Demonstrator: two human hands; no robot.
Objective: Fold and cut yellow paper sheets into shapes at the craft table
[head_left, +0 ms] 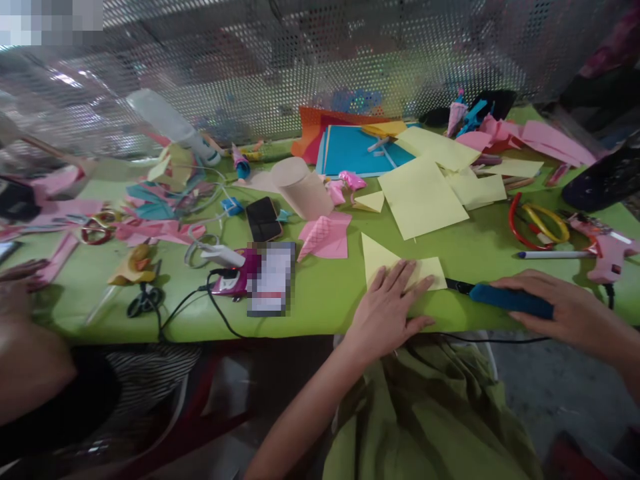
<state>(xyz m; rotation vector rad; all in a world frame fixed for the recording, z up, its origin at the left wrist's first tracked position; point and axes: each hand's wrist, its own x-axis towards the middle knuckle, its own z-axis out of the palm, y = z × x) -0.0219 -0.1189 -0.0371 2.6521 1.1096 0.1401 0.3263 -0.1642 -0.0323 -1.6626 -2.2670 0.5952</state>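
My left hand (387, 310) lies flat, fingers stretched, on a folded piece of pale yellow paper (433, 269) near the table's front edge. A pointed flap of the paper stands out at the left, beyond my fingers. My right hand (550, 303) is wrapped round the blue handle of a box cutter (500, 298). The cutter points left, and its dark blade meets the paper's right edge; how far it goes into or under the paper is hidden. Just behind lies a larger yellow sheet (423, 197).
The green table (320, 317) carries a pink glue gun (603, 250), a pen (555, 255), red-and-yellow-handled scissors (543, 223), a paper roll (303, 187), phones and a purple power strip (235, 283) with cables. Another person's hand (20, 273) rests at the left. A perforated metal screen stands behind.
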